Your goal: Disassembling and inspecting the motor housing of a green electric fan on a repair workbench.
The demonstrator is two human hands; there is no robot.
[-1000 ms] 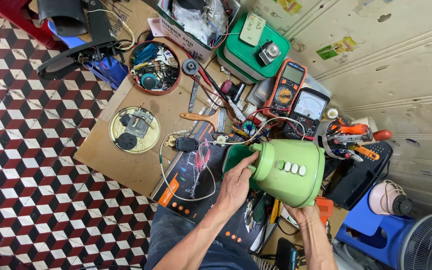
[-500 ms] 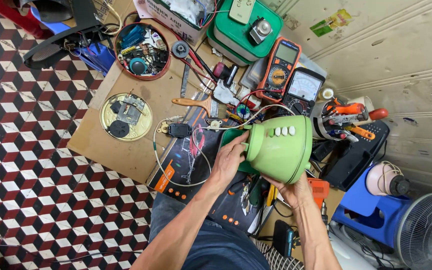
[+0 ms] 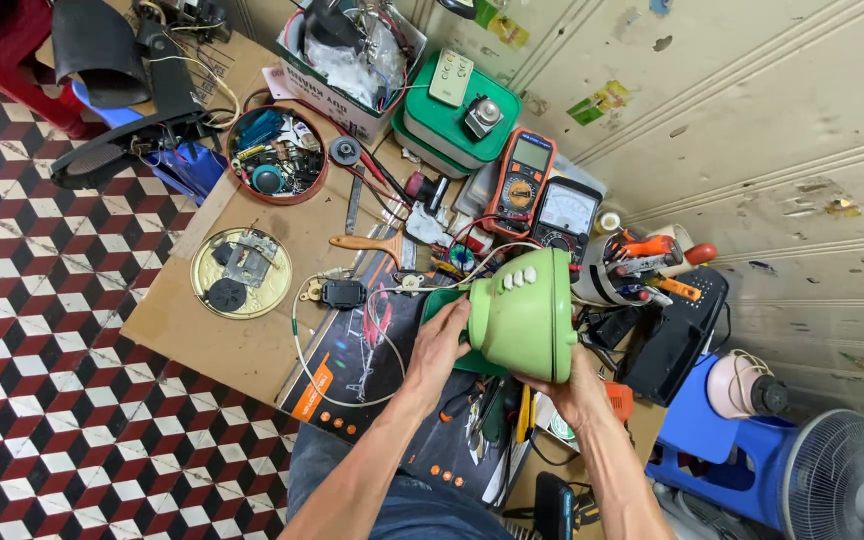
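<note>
Fan base in both hands

Plastic, pale green and cone-shaped, the fan base (image 3: 520, 318) carried a row of white buttons and sat tipped on its side above the cluttered cardboard worktop (image 3: 252, 345). I saw my left hand (image 3: 439, 345) reaching forward, fingers wrapped on its narrow end. My right hand (image 3: 574, 388) cupped its wide rim from beneath.

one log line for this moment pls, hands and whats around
left hand: grips green appliance base | right hand: supports it from below | base: lifted, tilted | nearby: orange multimeter, paintbrush, round tin of parts
</note>
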